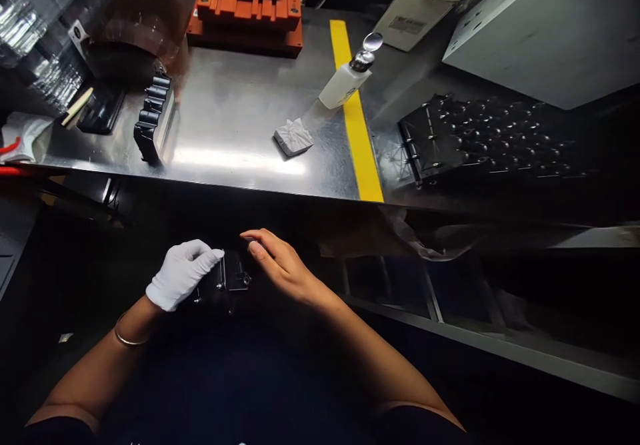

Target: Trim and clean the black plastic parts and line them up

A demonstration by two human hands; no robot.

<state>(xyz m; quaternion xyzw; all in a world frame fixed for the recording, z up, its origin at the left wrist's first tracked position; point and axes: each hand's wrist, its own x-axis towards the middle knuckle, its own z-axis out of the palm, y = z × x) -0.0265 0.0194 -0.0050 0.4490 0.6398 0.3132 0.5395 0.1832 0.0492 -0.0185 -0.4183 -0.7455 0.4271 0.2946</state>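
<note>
My left hand [181, 273], in a white glove, is closed on the edge of a small black part [235, 273] in front of my body. Shiny metal pins stand out along the part, but much of it is lost in the dark. Just to the right of it, my bare right hand [283, 265] hovers with its thumb a little apart from the extended fingers. Nothing shows between those fingers, and they look clear of the part.
A steel bench [225, 98] carries an orange fixture [250, 15], a black grooved block [154, 115], a folded white cloth [293, 137] and a white bottle [346, 82]. Right of the yellow tape [357, 138] lie many dark parts with shiny pins [500, 132], near a grey box [545, 38].
</note>
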